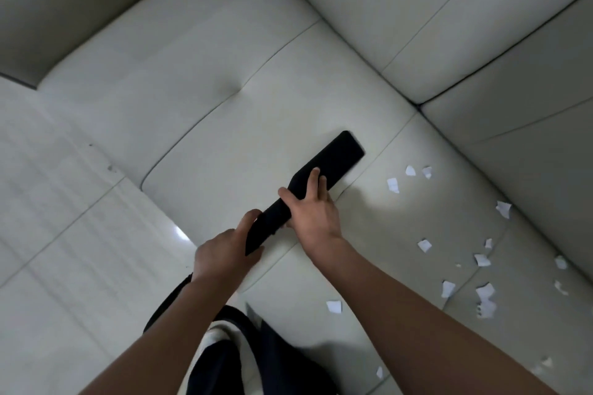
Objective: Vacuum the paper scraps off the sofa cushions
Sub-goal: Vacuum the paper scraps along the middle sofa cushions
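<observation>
A black vacuum nozzle with a flat wide head rests on the cream sofa seat cushion. My right hand grips its neck just behind the head. My left hand holds the black tube lower down, near the cushion's front edge. Several white paper scraps lie scattered on the seat to the right of the nozzle, some near the back cushion. One scrap lies close to my right forearm.
Sofa back cushions rise behind and to the right, meeting at a dark gap. An armrest stands at the upper left. Pale tiled floor spreads at the left. My dark clothing shows below.
</observation>
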